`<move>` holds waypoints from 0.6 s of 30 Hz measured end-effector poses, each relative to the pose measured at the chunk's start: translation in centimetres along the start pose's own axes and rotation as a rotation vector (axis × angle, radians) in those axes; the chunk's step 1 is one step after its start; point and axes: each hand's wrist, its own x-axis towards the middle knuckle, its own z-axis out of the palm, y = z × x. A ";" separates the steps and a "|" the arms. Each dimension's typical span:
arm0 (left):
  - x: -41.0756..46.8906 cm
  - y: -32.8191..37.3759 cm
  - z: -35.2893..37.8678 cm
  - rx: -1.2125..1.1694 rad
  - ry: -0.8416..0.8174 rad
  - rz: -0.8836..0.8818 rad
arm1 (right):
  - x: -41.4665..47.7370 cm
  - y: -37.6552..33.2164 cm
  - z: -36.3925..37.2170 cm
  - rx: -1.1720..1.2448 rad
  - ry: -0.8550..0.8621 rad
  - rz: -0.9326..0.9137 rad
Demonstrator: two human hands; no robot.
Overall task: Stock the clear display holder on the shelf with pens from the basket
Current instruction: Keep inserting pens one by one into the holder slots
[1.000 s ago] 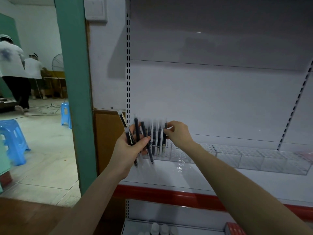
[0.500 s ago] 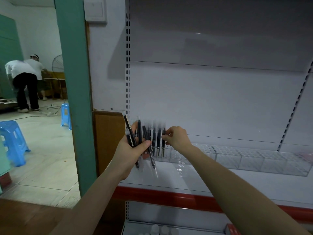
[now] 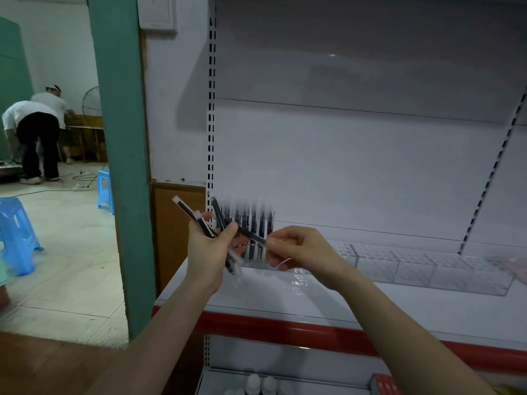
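Item: clear display holder (image 3: 413,270), far side of the white shelf (image 3: 313,300).
Stock: a row of black pens (image 3: 253,220) stands upright at its left end. Compartments to the right show none, so most of the filling looks outstanding.
In hand: left hand (image 3: 209,249) grips a loose bundle of pens (image 3: 199,220). Right hand (image 3: 302,249) pinches one pen (image 3: 252,236) by its end, just in front of the holder's left end.
The basket is not in view.
Brands, labels, writing: none legible.
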 end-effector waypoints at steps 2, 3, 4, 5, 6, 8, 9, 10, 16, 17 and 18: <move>0.0 -0.1 0.1 -0.002 -0.004 0.005 | 0.2 -0.1 -0.2 0.043 0.056 0.001; 0.0 -0.1 0.1 -0.008 -0.014 0.002 | 0.4 -0.1 -0.3 0.101 0.098 0.003; 0.0 -0.1 0.1 -0.006 -0.023 -0.002 | 0.6 -0.2 -0.5 0.187 0.141 0.009; 0.0 0.0 0.0 0.005 -0.032 -0.004 | 0.8 -0.3 -0.7 0.293 0.182 0.018; 0.0 0.0 0.1 0.026 -0.040 -0.007 | 1.0 -0.4 -1.0 0.405 0.217 0.029; -0.4 0.2 0.4 0.065 -0.058 -0.012 | 1.6 -0.4 -1.4 0.627 0.271 0.055; -0.5 0.3 0.7 0.075 -0.072 -0.012 | 1.9 -0.4 -1.5 0.724 0.285 0.064; -0.7 0.4 1.0 0.082 -0.088 -0.013 | 2.2 -0.5 -1.5 0.804 0.294 0.068; -0.7 0.5 1.4 0.079 -0.103 -0.043 | 3.7 -1.0 -3.2 0.767 0.434 -0.014; -0.6 0.6 1.2 0.073 -0.089 -0.046 | 3.9 -1.1 -3.6 0.704 0.471 -0.037; -0.4 0.6 1.0 0.067 -0.078 -0.049 | 4.2 -1.2 -4.0 0.618 0.518 -0.063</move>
